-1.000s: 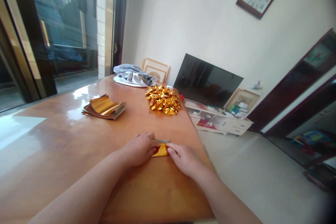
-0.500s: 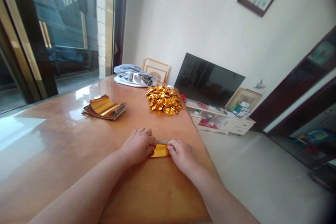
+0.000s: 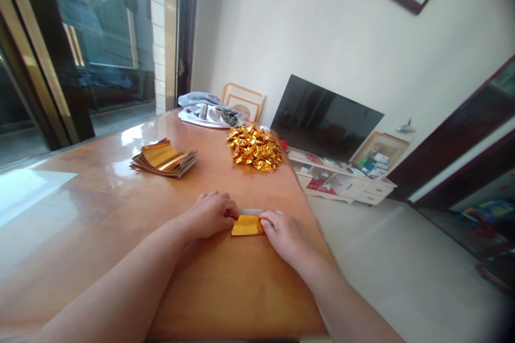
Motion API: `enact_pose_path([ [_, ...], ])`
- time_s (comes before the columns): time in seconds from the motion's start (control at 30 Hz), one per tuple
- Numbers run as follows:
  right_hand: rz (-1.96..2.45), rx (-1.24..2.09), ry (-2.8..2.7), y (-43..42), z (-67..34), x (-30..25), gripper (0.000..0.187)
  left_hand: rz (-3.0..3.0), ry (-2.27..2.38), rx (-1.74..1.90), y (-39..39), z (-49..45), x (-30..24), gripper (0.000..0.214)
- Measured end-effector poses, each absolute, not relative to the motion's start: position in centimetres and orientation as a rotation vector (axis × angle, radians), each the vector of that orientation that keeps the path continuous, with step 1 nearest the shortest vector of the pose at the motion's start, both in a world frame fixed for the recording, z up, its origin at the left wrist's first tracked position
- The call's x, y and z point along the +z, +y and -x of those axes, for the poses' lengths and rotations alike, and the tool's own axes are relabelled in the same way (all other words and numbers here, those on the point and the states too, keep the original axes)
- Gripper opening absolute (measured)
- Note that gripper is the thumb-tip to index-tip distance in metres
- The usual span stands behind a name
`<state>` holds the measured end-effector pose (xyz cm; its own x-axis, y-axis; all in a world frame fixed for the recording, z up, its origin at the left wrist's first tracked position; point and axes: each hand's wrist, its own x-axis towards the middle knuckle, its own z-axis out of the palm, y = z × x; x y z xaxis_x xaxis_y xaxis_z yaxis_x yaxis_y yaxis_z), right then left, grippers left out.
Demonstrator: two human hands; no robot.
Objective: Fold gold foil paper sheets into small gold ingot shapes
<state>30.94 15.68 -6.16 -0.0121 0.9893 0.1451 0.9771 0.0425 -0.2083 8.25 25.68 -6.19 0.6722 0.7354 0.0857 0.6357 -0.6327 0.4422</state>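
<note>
A sheet of gold foil paper (image 3: 247,225), partly folded, lies on the wooden table with a pale strip of its underside along the far edge. My left hand (image 3: 213,213) grips its left edge, fingers curled and thumb against it. At the right edge, my right hand (image 3: 284,231) pinches the paper between thumb and fingers. Beyond my hands a heap of folded gold foil pieces (image 3: 255,148) rests near the table's right edge. A stack of flat gold foil sheets (image 3: 164,158) lies farther left.
The glossy table (image 3: 100,214) has its right edge close to my right arm. Folded pale cloth (image 3: 207,110) lies at its far end. Past it stand a picture frame (image 3: 243,101), a television (image 3: 325,117) and a white low cabinet (image 3: 349,187).
Both hands stay at the foil paper's sides. More of its gold face and of the pale far strip shows between them. The whole view has shifted slightly.
</note>
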Motion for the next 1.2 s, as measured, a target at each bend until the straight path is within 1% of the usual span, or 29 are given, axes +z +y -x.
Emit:
enact_pose_path([
  [0.33, 2.024, 0.007, -2.114, 15.7, -31.8, -5.9, 0.024, -2.432, 1.127, 0.325, 25.9, -8.2, -6.1, 0.022],
  [0.5, 2.036, -0.1, -2.055, 15.3, -31.4, -4.6, 0.023, -2.425, 1.121, 0.352, 26.2, -8.1, -6.5, 0.027],
  [0.7, 1.758, -0.093, -2.159, 14.9, -28.1, -4.2, 0.007, -2.414, 1.079, 0.379, 26.5, -8.1, -7.0, 0.028],
  [0.83, 1.67, -0.062, -2.242, 15.0, -26.1, -5.1, 0.011, -2.43, 1.06, 0.377, 26.6, -8.0, -7.1, 0.03],
  [0.97, 1.647, -0.074, -2.303, 15.1, -25.5, -5.3, 0.011, -2.432, 1.03, 0.356, 26.6, -8.0, -7.1, 0.031],
  [1.1, 1.625, -0.128, -2.353, 14.9, -25.6, -5.5, 0.011, -2.419, 1.071, 0.363, 26.5, -8.1, -6.9, 0.032],
  [1.2, 1.618, -0.203, -2.346, 14.7, -25.7, -5.8, 0.016, -2.422, 1.08, 0.351, 26.4, -8.1, -6.7, 0.034],
])
